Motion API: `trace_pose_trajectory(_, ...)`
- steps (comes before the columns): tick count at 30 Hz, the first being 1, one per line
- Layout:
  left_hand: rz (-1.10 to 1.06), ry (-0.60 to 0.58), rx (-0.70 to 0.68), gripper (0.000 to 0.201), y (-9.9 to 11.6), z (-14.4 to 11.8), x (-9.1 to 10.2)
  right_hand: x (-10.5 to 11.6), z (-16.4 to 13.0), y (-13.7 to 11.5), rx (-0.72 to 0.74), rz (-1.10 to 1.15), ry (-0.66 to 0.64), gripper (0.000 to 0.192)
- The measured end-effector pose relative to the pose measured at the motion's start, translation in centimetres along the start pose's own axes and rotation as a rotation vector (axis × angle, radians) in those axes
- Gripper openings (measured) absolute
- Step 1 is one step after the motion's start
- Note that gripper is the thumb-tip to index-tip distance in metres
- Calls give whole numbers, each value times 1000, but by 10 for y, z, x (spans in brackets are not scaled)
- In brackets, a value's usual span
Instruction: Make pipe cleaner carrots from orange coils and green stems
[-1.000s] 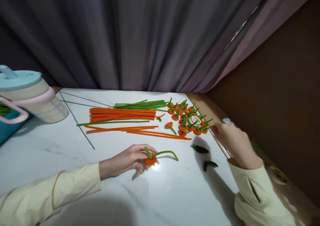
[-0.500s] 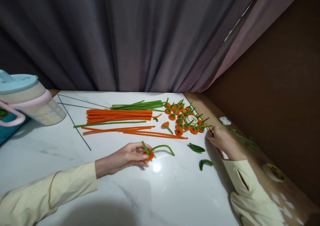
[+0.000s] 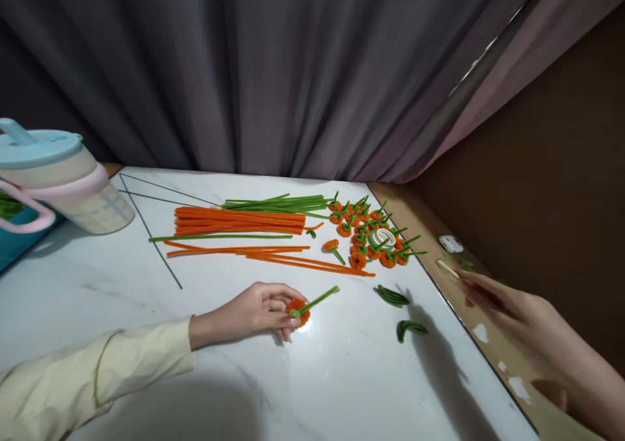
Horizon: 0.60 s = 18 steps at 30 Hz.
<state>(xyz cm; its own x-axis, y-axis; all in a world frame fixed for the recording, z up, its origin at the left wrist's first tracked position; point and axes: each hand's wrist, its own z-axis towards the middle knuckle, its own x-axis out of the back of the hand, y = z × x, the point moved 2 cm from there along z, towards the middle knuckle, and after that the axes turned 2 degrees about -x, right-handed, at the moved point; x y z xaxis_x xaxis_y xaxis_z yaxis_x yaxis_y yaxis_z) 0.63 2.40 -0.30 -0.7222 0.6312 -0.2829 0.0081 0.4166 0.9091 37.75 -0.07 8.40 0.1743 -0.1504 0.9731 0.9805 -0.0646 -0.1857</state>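
Pinched in my left hand [image 3: 263,307] is a small orange pipe-cleaner pumpkin [image 3: 303,317] with a green pipe-cleaner stem [image 3: 321,299] pointing up and to the right. My right hand [image 3: 517,314], at the right beyond the table edge, grips a thin pale stick [image 3: 446,269], its tip pointing left. Two dark green pipe-cleaner pieces, a folded bundle [image 3: 393,296] and a curled one [image 3: 411,328], lie between the hands. Several finished-looking orange pumpkins [image 3: 358,256] with green stems cluster further back around a white tape roll [image 3: 384,238].
An orange pipe-cleaner bundle [image 3: 239,221] and a green bundle [image 3: 280,203] lie at the back, with loose orange strands [image 3: 273,252] in front. A blue-lidded cup [image 3: 92,197] stands at the left. White scraps [image 3: 518,387] and a small white case [image 3: 450,243] rest on the brown surface.
My right hand has moved right and nearer, away from the pumpkin cluster, and the pale stick now shows clearly. In my left hand the pumpkin has turned, its stem now pointing right.
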Motion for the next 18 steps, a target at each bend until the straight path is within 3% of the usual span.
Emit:
trace_pose_trajectory(3, -31, -4, 4, 40, 0, 1, 2, 5, -20, -36, 110, 114, -148, 24)
trace_pose_trajectory(7, -50, -2, 1, 39, 1, 1, 2, -1, -39, -111, 462, 211, -223, 29)
trace_pose_trajectory(10, -56, 6, 11, 38, 4, -1, 1, -13, -44, -152, 640, 90, -306, 31)
trace_pose_trajectory(12, -55, 8, 14, 37, 8, -2, -1, -20, -42, -166, 731, -50, -326, 29)
trace_pose_trajectory(16, -30, -25, 17, 30, 17, -5, -2, -29, -33, -180, 842, -286, -256, 52)
trace_pose_trajectory(18, -1, -38, 24, 27, 21, -7, -2, -30, -28, -185, 867, -367, -238, 51)
